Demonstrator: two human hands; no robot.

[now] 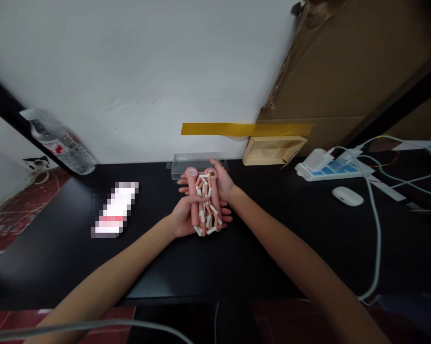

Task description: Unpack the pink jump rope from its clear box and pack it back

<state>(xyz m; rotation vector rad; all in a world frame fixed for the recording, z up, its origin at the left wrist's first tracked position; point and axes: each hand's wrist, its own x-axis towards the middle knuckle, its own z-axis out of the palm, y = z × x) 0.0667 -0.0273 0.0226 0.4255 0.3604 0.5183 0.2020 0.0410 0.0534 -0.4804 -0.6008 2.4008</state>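
Presently in Both Hands: One Beaded Skipping Rope, Pink and White

Item: skipping rope (pixel 208 222), folded into a compact bundle, held just above or on the tabletop (pixel 158 272); which of the two cannot be told. Two pink handles, left handle (pixel 194 210) and right handle (pixel 214 191), lie side by side, round capped ends away from the wearer. Cap markings too small to read. Pink and white beads fill the gap between; their full count and the underside of the bundle are hidden.

Left hand (pixel 183 215): thumb laid across left handle and beads, clamping them from above; fingers pass underneath, tips slightly parted beyond the bundle's right edge. Middle lengths concealed.

Right hand (pixel 225 184): thumb raised beside the right cap; fingers extended beneath the bundle, tips spread past its left edge. Whether they press on the rope cannot be told.

Beyond the fingers: clear plastic box (pixel 181 161), partly covered by the hands. Beyond and right: shallow wooden box (pixel 267 152).

Well right of the fingers: power strip (pixel 320 176), sockets partly hidden by plugs; white oval case (pixel 347 196).

Left of the fingers: pixelated oblong (pixel 118 208), unidentifiable; farther, leaning clear bottle (pixel 63 145), label illegible.
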